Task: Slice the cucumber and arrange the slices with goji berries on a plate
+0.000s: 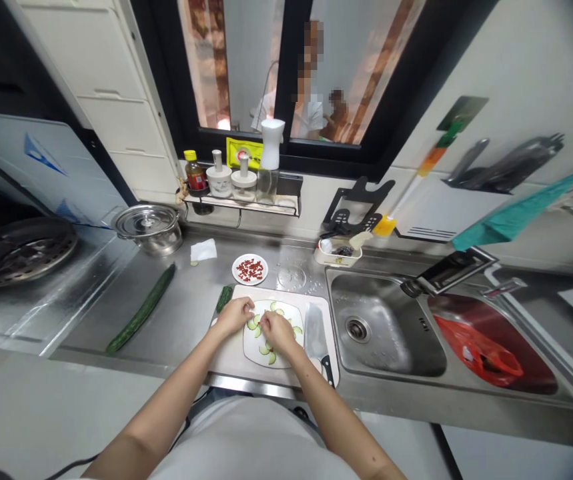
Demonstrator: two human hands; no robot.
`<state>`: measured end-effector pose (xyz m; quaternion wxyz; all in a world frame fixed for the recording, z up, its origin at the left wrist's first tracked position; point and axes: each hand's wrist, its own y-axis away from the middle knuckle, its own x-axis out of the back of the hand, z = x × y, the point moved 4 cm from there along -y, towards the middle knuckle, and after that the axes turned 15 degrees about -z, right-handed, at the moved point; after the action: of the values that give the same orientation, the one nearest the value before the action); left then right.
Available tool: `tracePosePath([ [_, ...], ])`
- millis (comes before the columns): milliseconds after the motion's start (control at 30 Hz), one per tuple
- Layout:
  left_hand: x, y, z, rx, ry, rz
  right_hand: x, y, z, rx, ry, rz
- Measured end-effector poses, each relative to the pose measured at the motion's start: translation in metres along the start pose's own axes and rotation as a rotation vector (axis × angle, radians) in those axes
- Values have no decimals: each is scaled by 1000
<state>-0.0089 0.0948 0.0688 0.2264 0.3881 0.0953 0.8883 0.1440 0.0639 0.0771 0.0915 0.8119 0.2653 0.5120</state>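
White-clad torso (251, 443) at bottom centre fronts a plate (253, 348) of cucumber slices (265, 349) mid-frame, apparently centred so left hand (237, 314) and right hand (278, 331), apart, their grip indeterminable, both reach it, the knife (315, 330) seemingly set rightward for safety.

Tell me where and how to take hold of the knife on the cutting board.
Best grip the knife by its black handle, probably with the right hand, coming from above at the near right side of the cutting board. The handle points toward the person, while the broad blade points away, close beside the plate.
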Motion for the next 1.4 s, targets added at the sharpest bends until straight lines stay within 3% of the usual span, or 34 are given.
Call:
tracePosePath([
  [267,-9,4,8,41,-145,-42,-12,-6,3,-34,28,-27],
  [967,-18,-1,1,59,-212,-56,-18,-14,2,-13,43,-45],
  [1400,-15,-3,3,98,-175,-78,-7,-10,3,-36,27,-43],
])
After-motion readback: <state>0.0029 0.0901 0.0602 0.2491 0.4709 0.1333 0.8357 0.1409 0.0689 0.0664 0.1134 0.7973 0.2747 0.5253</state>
